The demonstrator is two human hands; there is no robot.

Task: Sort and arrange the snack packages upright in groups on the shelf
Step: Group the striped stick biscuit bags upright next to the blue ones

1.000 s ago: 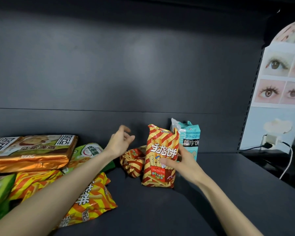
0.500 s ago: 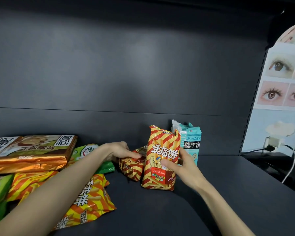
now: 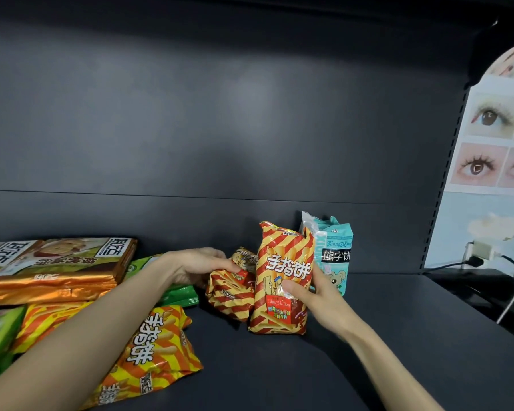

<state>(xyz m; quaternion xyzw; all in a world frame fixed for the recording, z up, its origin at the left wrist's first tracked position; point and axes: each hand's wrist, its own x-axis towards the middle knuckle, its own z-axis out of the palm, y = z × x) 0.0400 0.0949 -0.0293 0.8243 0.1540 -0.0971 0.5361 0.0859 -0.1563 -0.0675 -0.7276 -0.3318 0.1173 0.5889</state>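
Dark shelf (image 3: 368, 336), seen from above the hands. One red-and-yellow striped pack (image 3: 282, 262) stands upright near the back panel, base on the shelf. The right hand (image 3: 318, 295) holds it, grip pinching the pack with the thumb across the front and the fingers behind. A teal pack (image 3: 336, 250) stands upright just behind and to the right of it; whether the two touch, I cannot tell. A second striped pack (image 3: 229, 295) lies tilted against the upright one's left side. The left hand (image 3: 199, 266) is on it, grip curled over its upper edge.

Further left, a green bag (image 3: 178, 295) lies flat beneath the left forearm, an orange striped bag (image 3: 155, 345) lies flat toward the front, and a bronze pack (image 3: 57, 268) lies flat on top of others.

On the right wall are a poster of eyes (image 3: 493, 143) and a plugged-in charger (image 3: 481, 250) with a white cable.
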